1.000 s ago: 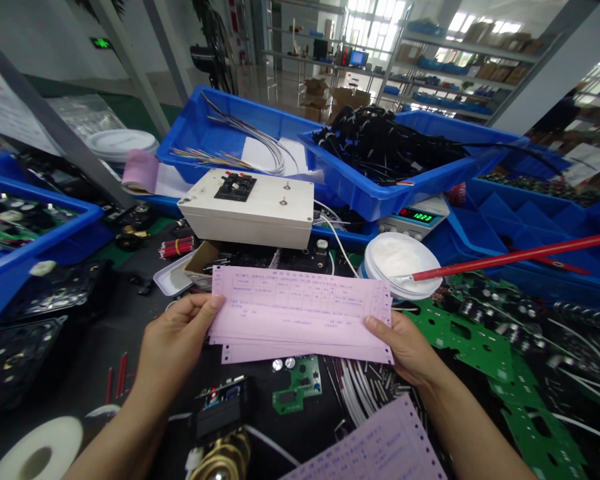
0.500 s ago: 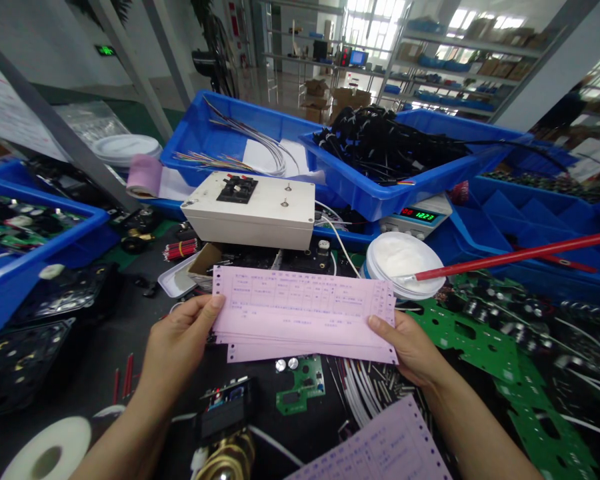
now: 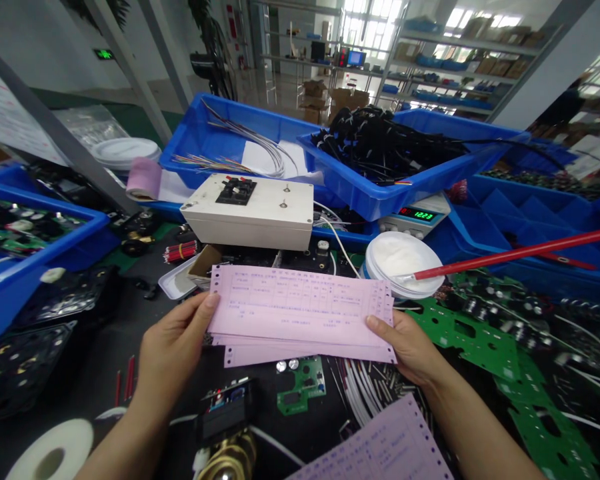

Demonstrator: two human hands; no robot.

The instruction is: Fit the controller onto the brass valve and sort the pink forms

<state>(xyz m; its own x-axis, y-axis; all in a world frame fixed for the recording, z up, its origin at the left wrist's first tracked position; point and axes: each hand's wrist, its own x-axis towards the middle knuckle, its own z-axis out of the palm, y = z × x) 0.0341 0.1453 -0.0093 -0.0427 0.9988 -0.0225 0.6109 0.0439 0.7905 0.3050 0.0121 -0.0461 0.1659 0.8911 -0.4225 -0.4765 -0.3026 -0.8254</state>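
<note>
- We held a thin stack of pink forms (image 3: 300, 313) up above the bench, flat side facing us, printed table legible as a grid only.
- Our left hand (image 3: 173, 347) pinched the stack's left edge, thumb on top, fingers closed underneath.
- Our right hand (image 3: 405, 343) gripped the right lower corner the same way, thumb on the paper.
- We judged the step as reading or squaring the sheets; at least 2 layers showed, the lower one offset downward.
- We judged the next move needed both pinches kept even, since the paper was limp and sagged between the hands.
- Another pink sheet (image 3: 380, 447) lay on the bench near our right forearm.
- Bench surface (image 3: 105, 347) was dark and crowded: green circuit boards (image 3: 460, 333) to the right, white wires (image 3: 360, 393) under the forms.
- A white switch box (image 3: 250, 210) sat behind the forms; a white tub (image 3: 400, 263) with a red stick (image 3: 520, 253) stood just right of it.
- A meter (image 3: 417, 217) with green digits sat behind the tub.
- Blue bins (image 3: 410, 183) held black cables and loose wires.
- A tape roll (image 3: 50, 457) lay at lower left.
- Room: shelving racks and bright windows behind.
</note>
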